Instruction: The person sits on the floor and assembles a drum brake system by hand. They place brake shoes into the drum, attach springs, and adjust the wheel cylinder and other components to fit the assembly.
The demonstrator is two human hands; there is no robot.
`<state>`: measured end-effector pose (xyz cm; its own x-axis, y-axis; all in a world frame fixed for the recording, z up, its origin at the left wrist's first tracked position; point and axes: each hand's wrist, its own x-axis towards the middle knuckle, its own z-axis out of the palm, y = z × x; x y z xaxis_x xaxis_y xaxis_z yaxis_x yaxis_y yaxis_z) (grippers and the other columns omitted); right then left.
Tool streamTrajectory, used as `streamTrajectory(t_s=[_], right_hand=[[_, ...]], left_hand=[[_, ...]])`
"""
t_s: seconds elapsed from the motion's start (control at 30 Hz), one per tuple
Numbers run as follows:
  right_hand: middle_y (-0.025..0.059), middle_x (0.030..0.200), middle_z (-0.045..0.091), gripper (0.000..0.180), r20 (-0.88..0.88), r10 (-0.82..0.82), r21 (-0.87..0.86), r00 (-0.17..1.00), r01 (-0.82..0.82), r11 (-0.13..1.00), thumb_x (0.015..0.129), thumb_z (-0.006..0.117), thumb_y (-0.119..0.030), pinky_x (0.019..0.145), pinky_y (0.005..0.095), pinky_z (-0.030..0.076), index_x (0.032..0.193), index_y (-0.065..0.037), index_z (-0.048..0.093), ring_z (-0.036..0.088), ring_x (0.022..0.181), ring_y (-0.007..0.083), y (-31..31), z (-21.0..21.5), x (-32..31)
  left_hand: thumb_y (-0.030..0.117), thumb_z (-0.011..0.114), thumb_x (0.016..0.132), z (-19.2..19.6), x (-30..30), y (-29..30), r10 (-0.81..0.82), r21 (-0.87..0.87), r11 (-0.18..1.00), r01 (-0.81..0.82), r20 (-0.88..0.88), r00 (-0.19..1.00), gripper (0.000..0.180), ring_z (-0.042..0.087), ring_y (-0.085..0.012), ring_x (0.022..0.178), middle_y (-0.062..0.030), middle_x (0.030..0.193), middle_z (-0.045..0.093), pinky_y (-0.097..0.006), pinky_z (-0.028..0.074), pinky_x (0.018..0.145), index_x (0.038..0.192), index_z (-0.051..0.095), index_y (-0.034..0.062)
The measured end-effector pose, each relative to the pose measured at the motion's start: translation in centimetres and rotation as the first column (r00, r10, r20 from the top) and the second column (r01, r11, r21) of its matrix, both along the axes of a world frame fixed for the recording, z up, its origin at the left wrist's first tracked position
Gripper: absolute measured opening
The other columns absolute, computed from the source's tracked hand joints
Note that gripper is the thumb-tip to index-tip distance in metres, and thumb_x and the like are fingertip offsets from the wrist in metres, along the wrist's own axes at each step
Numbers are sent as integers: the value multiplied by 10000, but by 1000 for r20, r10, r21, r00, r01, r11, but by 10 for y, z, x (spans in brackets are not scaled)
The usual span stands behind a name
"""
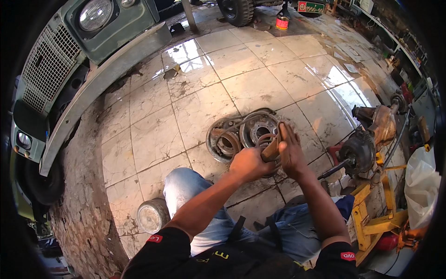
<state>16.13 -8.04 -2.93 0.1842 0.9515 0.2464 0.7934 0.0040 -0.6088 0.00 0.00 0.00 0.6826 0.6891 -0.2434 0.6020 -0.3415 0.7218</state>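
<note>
My left hand [250,164] is closed in a fist round a brown, worn piece [270,151] that looks like a brake shoe. Against its far end lies my right hand [291,152], its fingers stretched out and pointing away from me. Just beyond the hands, two round brake backing plates [213,148] rest side by side on the tiles. Curved shoes and a dark hose or cable lie over them. My hands and the held piece hide part of the right plate [253,122].
A round metal can [154,216] stands by my left knee. To the right are a rusty axle housing with a hub [358,151], a yellow metal stand [374,218] and a white plastic bag [420,183]. A green vehicle's bumper [100,83] fills the left; a red tin [282,23] stands far off.
</note>
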Motion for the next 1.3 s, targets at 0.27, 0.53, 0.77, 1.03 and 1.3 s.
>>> streamTrajectory(t_s=[0.27, 0.53, 0.77, 1.03, 1.3], right_hand=[[341, 1435, 321, 672, -87, -70, 4, 994, 70, 998, 1000, 247, -430, 1141, 502, 185, 1421, 93, 278, 249, 1381, 470, 6, -4, -4], [349, 1437, 310, 654, -90, -102, 7, 991, 103, 995, 994, 319, -405, 1147, 492, 187, 1405, 104, 299, 252, 1379, 472, 7, -8, -3], [342, 1472, 257, 692, -118, -30, -3, 993, 30, 1000, 992, 323, -421, 1161, 470, 162, 1415, 124, 270, 207, 1399, 472, -1, -10, -7], [328, 1468, 280, 654, -66, 25, 68, 998, -21, 997, 1008, 280, -398, 1154, 472, 178, 1411, 117, 278, 228, 1389, 474, 3, -19, -3], [317, 1490, 249, 648, -214, -18, 21, 977, 23, 999, 1012, 271, -397, 1147, 495, 167, 1426, 101, 261, 230, 1401, 447, 6, -21, 1]], left_hand=[[432, 699, 720, -3, 0, 1, -30, 57, 998, 34, -62, 998, 462, 675, -351, 840, -201, 841, 687, -425, 530, 753, 931, 694, 21], [420, 707, 719, -23, 4, -2, -61, 210, 976, 52, 38, 997, 440, 670, -358, 810, -191, 840, 688, -434, 532, 736, 937, 691, 38], [436, 711, 731, -24, 9, -6, -18, 158, 987, 29, -69, 997, 456, 668, -361, 831, -204, 862, 686, -437, 525, 728, 972, 694, 49], [453, 717, 726, -27, 8, -6, -28, 121, 992, 37, -69, 997, 460, 669, -366, 827, -209, 846, 685, -437, 525, 730, 905, 704, 30], [446, 719, 726, -21, 7, -6, -44, 118, 991, 56, -107, 993, 454, 670, -368, 807, -202, 840, 688, -432, 527, 716, 901, 706, 28]])
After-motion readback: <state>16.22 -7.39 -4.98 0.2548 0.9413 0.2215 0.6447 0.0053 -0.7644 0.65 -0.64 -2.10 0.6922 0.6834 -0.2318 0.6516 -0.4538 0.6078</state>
